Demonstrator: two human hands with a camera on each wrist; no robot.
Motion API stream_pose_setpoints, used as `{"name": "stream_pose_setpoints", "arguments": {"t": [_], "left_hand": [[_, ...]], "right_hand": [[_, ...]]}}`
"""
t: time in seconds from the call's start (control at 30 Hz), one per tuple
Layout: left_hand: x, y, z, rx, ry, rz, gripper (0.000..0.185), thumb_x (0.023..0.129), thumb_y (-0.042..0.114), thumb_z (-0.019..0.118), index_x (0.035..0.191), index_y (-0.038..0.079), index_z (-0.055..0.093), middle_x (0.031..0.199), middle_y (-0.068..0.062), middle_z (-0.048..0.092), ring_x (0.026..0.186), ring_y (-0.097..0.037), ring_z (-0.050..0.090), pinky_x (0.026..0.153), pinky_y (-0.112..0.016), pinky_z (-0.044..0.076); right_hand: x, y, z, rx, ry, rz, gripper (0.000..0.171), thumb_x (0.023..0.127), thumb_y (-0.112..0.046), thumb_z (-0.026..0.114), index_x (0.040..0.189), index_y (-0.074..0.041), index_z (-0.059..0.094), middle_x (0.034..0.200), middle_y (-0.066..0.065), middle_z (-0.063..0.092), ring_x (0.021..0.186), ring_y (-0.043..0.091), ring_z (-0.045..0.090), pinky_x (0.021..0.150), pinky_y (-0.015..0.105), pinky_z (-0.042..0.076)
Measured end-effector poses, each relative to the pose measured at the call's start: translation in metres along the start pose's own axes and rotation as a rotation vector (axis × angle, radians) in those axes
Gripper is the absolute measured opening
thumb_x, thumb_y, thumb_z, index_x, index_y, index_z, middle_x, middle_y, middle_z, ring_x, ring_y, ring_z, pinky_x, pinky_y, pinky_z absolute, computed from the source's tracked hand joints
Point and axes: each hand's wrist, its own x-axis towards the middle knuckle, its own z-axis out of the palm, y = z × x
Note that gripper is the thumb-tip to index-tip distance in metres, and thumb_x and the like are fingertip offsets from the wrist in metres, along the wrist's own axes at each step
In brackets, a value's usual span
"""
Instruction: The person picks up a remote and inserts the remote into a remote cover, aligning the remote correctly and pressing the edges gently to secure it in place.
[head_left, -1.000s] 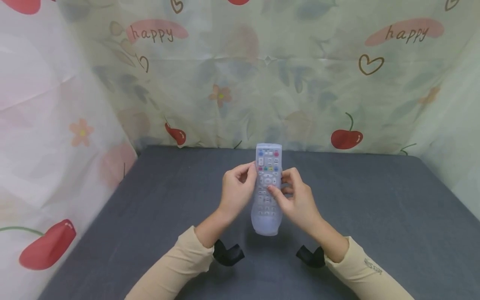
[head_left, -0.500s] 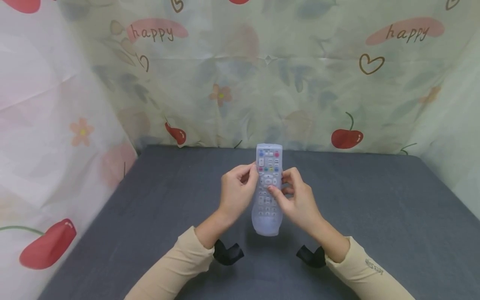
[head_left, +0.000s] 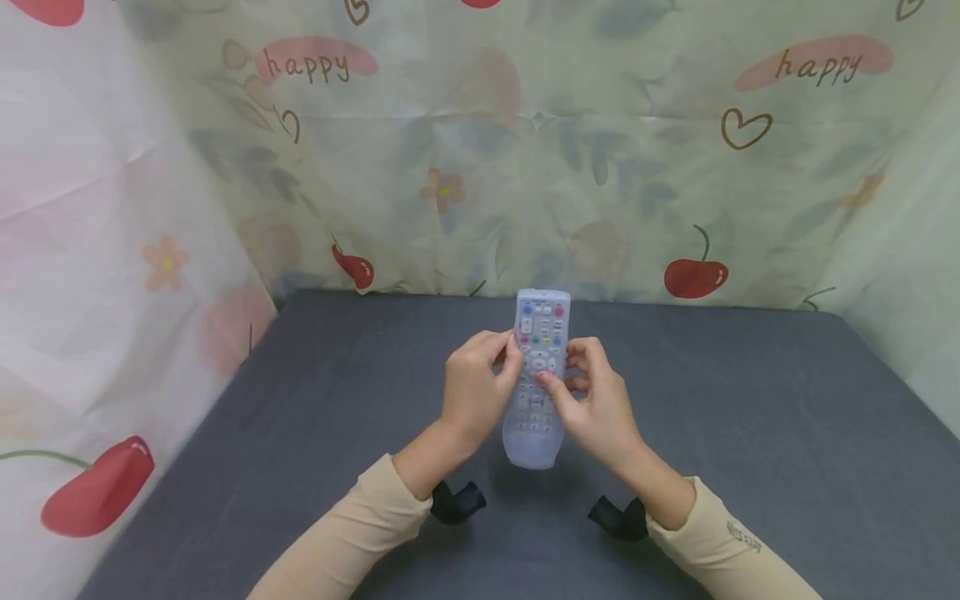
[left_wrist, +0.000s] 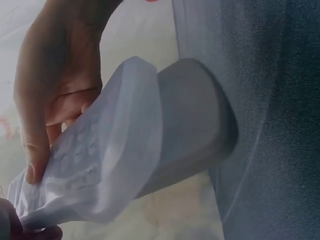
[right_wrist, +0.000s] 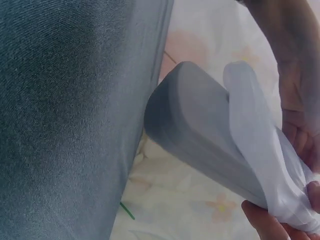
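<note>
The left hand (head_left: 474, 392) pinches the left side of a remote control (head_left: 542, 333) with its thumb and curled fingers. The right hand (head_left: 596, 404) pinches the right side the same way, with its thumb lying across the front buttons. Both hands hold the remote up in the air, above the middle of the table (head_left: 750, 433), with its top end pointing away from the person.

The remote is light grey with small coloured buttons near the top. A soft, see-through cover (head_left: 531, 442) wraps around it. In the left wrist view, the cover (left_wrist: 115, 165) bulges away from the hard grey body (left_wrist: 192, 130) of the remote at the near end, and the fingers (left_wrist: 35, 150) squeeze the crumpled part of it. In the right wrist view, the cover (right_wrist: 260, 150) also stands off from the body (right_wrist: 200, 125).

The person wears cream sleeves (head_left: 352, 533), with a black strap (head_left: 457, 502) at each wrist.

The table is dark grey. Behind it and to the sides hangs a light cloth (head_left: 525, 167) with red cherries, flowers, hearts and the word "happy" on it.
</note>
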Motion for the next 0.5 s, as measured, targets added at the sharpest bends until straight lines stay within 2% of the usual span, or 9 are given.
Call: {"name": "stream_pose_setpoints", "arguments": {"t": [0.3, 0.5], "left_hand": [[-0.0037, -0.0006, 0.0017, -0.008, 0.029, 0.006, 0.016, 0.087, 0.002, 0.057, 0.091, -0.004, 0.072, 0.076, -0.011, 0.068, 0.066, -0.016, 0.065, 0.060, -0.025, 0.055], [-0.0015, 0.0008, 0.0014, -0.057, 0.000, -0.026, 0.018, 0.089, 0.004, 0.055, 0.093, -0.005, 0.071, 0.078, -0.012, 0.068, 0.068, -0.016, 0.066, 0.062, -0.024, 0.056]], "right_hand": [[0.0013, -0.0028, 0.0018, 0.039, 0.024, 0.053, 0.032, 0.086, -0.007, 0.065, 0.109, 0.001, 0.044, 0.095, 0.020, 0.063, 0.075, 0.031, 0.070, 0.063, 0.032, 0.058], [0.0049, -0.0045, -0.0013, 0.040, 0.033, 0.063, 0.033, 0.086, -0.006, 0.066, 0.109, 0.002, 0.044, 0.094, 0.021, 0.062, 0.074, 0.031, 0.070, 0.062, 0.033, 0.058]]}}
